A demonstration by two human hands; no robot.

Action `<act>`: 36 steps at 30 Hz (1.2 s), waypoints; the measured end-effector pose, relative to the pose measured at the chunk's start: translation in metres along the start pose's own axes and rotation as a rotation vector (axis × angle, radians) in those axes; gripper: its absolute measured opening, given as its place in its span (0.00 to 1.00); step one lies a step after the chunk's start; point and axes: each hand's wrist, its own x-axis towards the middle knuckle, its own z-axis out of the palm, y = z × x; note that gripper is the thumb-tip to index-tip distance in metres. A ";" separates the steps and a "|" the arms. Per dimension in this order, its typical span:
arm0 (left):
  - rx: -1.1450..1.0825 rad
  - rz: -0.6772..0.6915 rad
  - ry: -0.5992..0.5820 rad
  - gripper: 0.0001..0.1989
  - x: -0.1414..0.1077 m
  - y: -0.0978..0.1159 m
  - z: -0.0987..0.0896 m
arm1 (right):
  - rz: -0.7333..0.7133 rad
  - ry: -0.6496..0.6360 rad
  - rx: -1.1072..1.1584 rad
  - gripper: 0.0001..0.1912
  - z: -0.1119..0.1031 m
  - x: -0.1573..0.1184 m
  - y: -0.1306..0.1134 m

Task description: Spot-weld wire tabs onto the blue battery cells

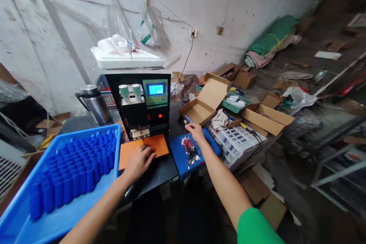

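My left hand [140, 158] lies on the orange board [160, 145] before a black machine [114, 87] with a lit blue screen. Its fingers are bent and close together; anything under them is hidden. My right hand [195, 130] pinches a thin reddish wire at the fingertips, above a blue tray [177, 148]. Below it lies a bundle of red and black wires [190, 150] with white connectors and metallic ends. At the left, a large blue bin [107, 183] holds several rows of blue cylindrical pieces [77, 175].
A metal jug [95, 105] stands left of the machine. An open cardboard box [200, 108], a green tray of white parts [236, 102] and a white plastic basket [234, 145] are at the right. White foam [126, 59] rests above the machine.
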 end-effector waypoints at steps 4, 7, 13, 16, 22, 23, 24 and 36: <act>-0.005 -0.002 -0.013 0.16 0.001 -0.002 -0.002 | 0.007 0.092 0.271 0.17 0.000 0.002 -0.017; -0.030 -0.002 -0.035 0.15 0.002 -0.002 -0.006 | 0.011 0.134 0.412 0.17 0.005 -0.002 -0.030; -0.319 -0.184 0.038 0.15 -0.002 0.031 -0.016 | 0.013 0.049 0.571 0.14 0.028 -0.034 -0.058; -0.439 -0.257 0.157 0.15 -0.005 0.060 -0.017 | 0.037 -0.001 0.607 0.14 0.048 -0.058 -0.068; -0.507 -0.319 0.236 0.13 -0.009 0.083 -0.012 | 0.104 -0.074 0.619 0.12 0.088 -0.097 -0.077; -0.512 -0.335 0.249 0.12 -0.011 0.082 -0.011 | 0.112 -0.083 0.627 0.12 0.093 -0.101 -0.078; -0.524 -0.348 0.263 0.12 -0.013 0.080 -0.010 | 0.120 -0.088 0.637 0.12 0.097 -0.104 -0.078; -0.760 -0.508 0.219 0.14 -0.047 0.052 -0.021 | 0.046 -0.326 0.369 0.14 0.108 -0.132 -0.058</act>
